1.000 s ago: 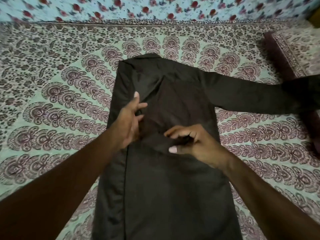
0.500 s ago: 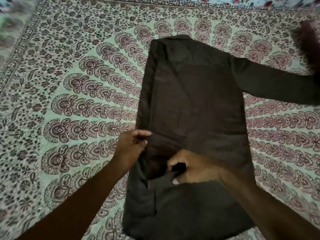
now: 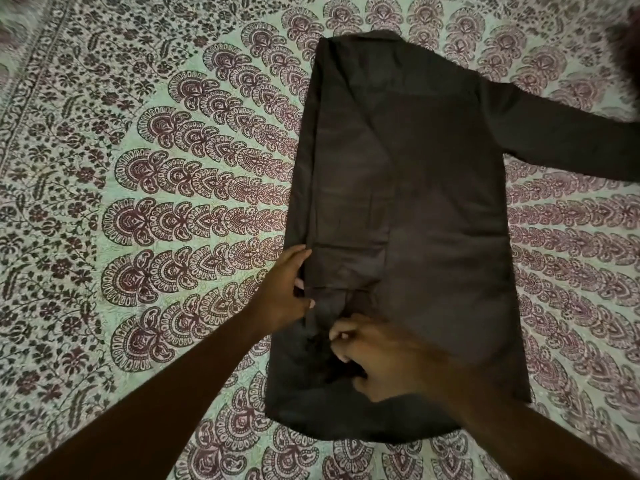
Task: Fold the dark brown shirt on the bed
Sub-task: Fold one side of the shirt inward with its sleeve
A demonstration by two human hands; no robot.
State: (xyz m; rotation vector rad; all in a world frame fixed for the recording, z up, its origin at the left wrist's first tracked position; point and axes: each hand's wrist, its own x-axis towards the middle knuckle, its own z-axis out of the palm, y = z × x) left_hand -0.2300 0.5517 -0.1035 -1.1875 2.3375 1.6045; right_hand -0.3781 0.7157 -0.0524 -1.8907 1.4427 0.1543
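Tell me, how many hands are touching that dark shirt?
2. The left hand grips the dark brown shirt at its left folded edge; the right hand pinches fabric just below.

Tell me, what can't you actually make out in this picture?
Head view: the outstretched sleeve of the dark brown shirt runs off the right edge; its cuff is cut off.
Right hand: motion blur hides its fingertips and whether they grip cloth.
Dark shape, top right corner: blurred and cropped, unidentifiable.
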